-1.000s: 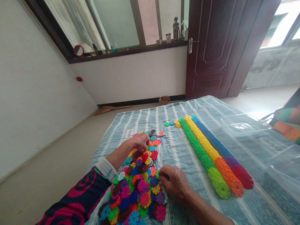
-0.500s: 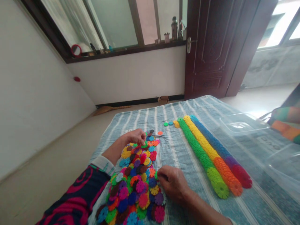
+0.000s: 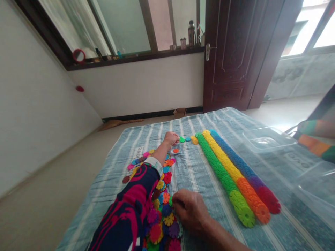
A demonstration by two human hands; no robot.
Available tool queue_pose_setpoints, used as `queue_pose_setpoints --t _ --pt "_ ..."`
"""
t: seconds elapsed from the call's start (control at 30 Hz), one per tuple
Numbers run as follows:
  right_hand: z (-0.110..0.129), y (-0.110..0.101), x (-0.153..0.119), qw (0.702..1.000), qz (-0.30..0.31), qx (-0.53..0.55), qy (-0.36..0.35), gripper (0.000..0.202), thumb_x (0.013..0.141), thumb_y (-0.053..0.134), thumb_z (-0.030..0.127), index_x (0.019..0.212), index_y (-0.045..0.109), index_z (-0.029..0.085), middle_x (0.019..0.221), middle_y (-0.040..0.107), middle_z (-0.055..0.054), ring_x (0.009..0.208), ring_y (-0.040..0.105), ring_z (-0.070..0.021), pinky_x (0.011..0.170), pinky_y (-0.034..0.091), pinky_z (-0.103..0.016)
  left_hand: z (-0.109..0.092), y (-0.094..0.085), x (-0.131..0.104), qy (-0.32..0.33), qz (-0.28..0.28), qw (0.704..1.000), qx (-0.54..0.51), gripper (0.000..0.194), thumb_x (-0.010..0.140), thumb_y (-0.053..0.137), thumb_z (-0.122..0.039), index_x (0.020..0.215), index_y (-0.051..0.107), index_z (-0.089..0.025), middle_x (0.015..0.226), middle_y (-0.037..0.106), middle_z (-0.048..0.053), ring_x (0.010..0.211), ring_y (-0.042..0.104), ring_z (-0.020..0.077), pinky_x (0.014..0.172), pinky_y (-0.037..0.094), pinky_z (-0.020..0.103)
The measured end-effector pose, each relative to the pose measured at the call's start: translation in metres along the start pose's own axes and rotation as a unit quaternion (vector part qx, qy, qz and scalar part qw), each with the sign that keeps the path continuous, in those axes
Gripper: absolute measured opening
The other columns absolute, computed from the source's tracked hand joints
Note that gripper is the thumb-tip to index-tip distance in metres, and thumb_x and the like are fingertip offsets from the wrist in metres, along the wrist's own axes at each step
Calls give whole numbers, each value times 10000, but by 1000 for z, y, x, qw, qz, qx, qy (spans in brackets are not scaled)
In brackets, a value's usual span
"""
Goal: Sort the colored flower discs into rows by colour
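My left hand (image 3: 171,138) reaches to the far part of the cloth, fingers pinched at a green notched plastic disc (image 3: 181,139). Right beside that lies a blue disc (image 3: 187,139), then yellow ones (image 3: 194,140). My right hand (image 3: 190,209) is closed at the right edge of a pile of mixed-colour discs (image 3: 167,219), with a green disc (image 3: 170,201) at its fingertips. My left sleeve covers much of the pile. An orange disc (image 3: 176,151) lies just beyond it.
Three long rows of stacked discs lie to the right: green (image 3: 217,167), yellow-orange (image 3: 225,158) and blue-purple-red (image 3: 235,160). Clear plastic containers (image 3: 269,139) stand farther right. A striped cloth (image 3: 193,167) covers the surface. Beyond are a wall and a door (image 3: 230,52).
My left hand has moved from the pile, away and to the right, to the green disc near the rows' far ends. My right hand has stayed by the pile.
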State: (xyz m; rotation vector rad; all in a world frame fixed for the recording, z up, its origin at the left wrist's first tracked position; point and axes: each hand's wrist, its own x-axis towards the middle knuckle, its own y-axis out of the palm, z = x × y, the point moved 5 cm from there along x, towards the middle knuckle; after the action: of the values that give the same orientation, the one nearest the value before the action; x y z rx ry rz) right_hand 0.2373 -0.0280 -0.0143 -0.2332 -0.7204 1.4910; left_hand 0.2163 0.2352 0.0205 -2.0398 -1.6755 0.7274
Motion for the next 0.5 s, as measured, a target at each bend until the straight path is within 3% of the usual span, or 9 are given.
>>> queue_pose_setpoints --t 0.27,0.5 --pt "1 0 1 1000 5 -2 8 142 756 511 113 683 612 183 650 614 11 600 541 -103 536 268 -214 2 11 11 -21 -11 999 38 243 695 651 -182 921 663 -94 603 637 22 468 531 73 470 409 174" --pt "0 0 1 1000 2 -2 6 136 754 516 114 693 616 181 665 625 3 614 551 -107 543 273 -214 2 12 10 12 12 994 106 334 720 632 -219 1028 657 -94 772 679 74 602 594 111 486 413 175"
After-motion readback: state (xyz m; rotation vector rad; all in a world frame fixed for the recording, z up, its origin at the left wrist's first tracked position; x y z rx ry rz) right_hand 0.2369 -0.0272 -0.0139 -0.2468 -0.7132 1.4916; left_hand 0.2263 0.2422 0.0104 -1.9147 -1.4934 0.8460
